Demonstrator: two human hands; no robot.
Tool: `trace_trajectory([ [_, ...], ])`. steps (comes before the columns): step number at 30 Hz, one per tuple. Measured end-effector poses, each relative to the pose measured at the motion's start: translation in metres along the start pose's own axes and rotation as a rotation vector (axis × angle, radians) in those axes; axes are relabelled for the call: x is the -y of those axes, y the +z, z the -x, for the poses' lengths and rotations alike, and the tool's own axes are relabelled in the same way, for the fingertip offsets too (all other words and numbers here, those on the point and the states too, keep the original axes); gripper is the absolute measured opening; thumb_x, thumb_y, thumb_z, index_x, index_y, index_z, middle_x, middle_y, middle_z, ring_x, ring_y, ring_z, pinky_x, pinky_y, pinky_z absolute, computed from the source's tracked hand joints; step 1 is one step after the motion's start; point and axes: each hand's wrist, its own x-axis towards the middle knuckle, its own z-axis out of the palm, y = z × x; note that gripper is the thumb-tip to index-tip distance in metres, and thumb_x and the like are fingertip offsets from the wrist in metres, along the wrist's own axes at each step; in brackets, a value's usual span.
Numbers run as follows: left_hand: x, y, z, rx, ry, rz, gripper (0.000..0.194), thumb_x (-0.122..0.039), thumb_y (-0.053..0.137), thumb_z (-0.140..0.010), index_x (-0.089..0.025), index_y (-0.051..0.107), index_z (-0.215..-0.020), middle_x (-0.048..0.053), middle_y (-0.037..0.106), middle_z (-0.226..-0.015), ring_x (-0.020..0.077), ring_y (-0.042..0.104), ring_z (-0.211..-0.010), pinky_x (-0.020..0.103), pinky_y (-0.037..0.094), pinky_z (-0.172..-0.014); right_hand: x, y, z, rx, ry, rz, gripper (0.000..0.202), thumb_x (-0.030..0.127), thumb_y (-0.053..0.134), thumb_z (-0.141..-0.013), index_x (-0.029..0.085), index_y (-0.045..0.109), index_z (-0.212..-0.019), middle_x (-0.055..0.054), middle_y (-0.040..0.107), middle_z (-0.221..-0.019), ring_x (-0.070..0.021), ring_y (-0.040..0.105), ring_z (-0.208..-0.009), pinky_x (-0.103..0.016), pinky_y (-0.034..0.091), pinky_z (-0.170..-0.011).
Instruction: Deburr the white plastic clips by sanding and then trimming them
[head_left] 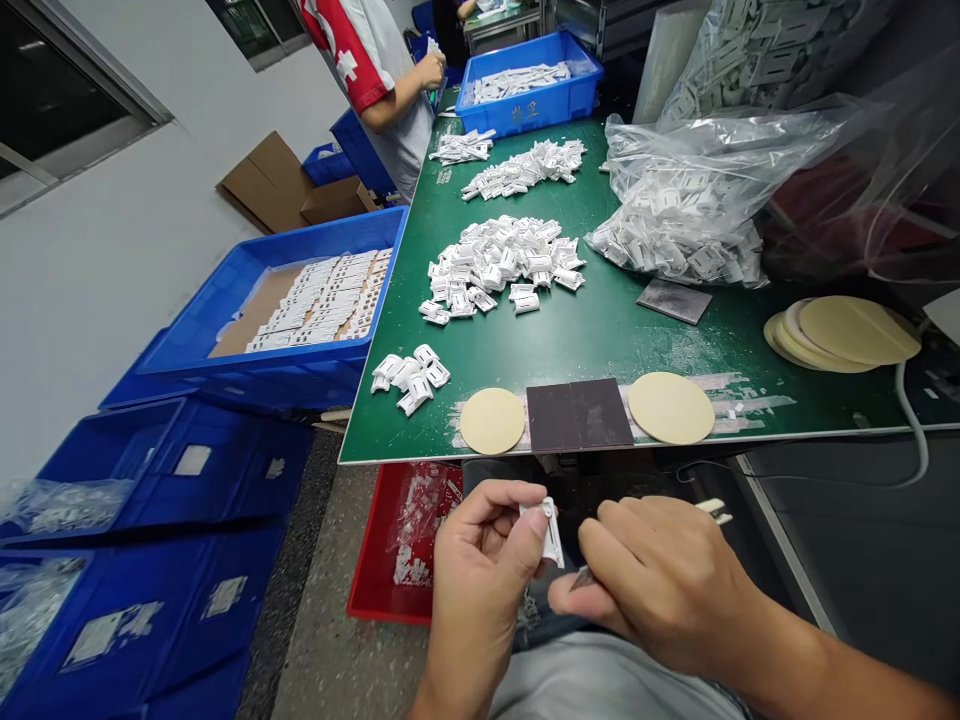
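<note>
My left hand (pixel 491 570) pinches a small white plastic part (pixel 553 535) between thumb and fingers, above my lap and just off the table's front edge. Close by on the right, my right hand (pixel 656 575) is wrapped round a small knife (pixel 582 578). A bit of its grey blade shows by the thumb, and a pale end sticks out behind the fist; the grip itself is hidden. The blade looks apart from the white part. Beyond my hands, a small group of similar white parts (pixel 411 376) lies at the table's left corner, with a larger pile (pixel 502 260) behind it.
On the green table (pixel 600 345) are round yellowish discs (pixel 671 408), dark square pads (pixel 579 415) and a clear bag of parts (pixel 682 220). A blue bin (pixel 525 115) stands at the back, near another person (pixel 390 85). A red bin (pixel 386 570) sits below the edge.
</note>
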Motion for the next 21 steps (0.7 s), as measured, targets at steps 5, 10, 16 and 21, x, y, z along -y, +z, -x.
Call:
trace_trajectory([
  [5,0.002,0.000,0.001,0.058,0.097,-0.034,0.020,-0.035,0.083,-0.078,-0.021,0.077,-0.090,0.002,0.070,-0.080,0.0109,0.062,-0.070,0.017,0.049,-0.063,0.006,-0.006,-0.005,0.272,0.551,-0.790,0.040,0.051,0.045,-0.104,0.019,0.053,-0.079,0.007,0.044,-0.064,-0.0090,0.038,-0.055,-0.025,0.029,-0.052],
  [10,-0.003,0.000,0.000,0.275,-0.100,0.232,0.025,-0.036,0.082,-0.080,-0.022,0.076,-0.099,0.002,0.065,-0.083,0.0104,0.058,-0.069,0.020,0.048,-0.064,0.011,-0.012,-0.012,0.385,0.777,-1.135,0.039,0.049,0.042,-0.104,0.021,0.053,-0.079,0.007,0.040,-0.066,-0.0099,0.034,-0.059,-0.024,0.030,-0.054],
  [16,-0.005,0.002,-0.002,0.317,-0.222,0.466,0.021,-0.032,0.086,-0.077,-0.018,0.072,-0.084,-0.001,0.059,-0.075,0.0095,0.055,-0.072,0.020,0.046,-0.071,0.009,-0.012,-0.006,0.182,0.421,-0.659,0.022,0.033,0.045,-0.103,0.019,0.059,-0.093,0.005,0.054,-0.070,-0.0090,0.048,-0.057,-0.023,0.037,-0.057],
  [21,-0.005,0.002,0.000,0.314,-0.255,0.455,0.021,-0.033,0.087,-0.076,-0.017,0.073,-0.080,-0.001,0.060,-0.073,0.0079,0.051,-0.065,0.018,0.042,-0.064,0.004,-0.006,-0.008,0.030,0.101,-0.220,0.050,0.057,0.039,-0.103,0.018,0.058,-0.078,0.000,0.057,-0.064,-0.0143,0.051,-0.054,-0.030,0.033,-0.053],
])
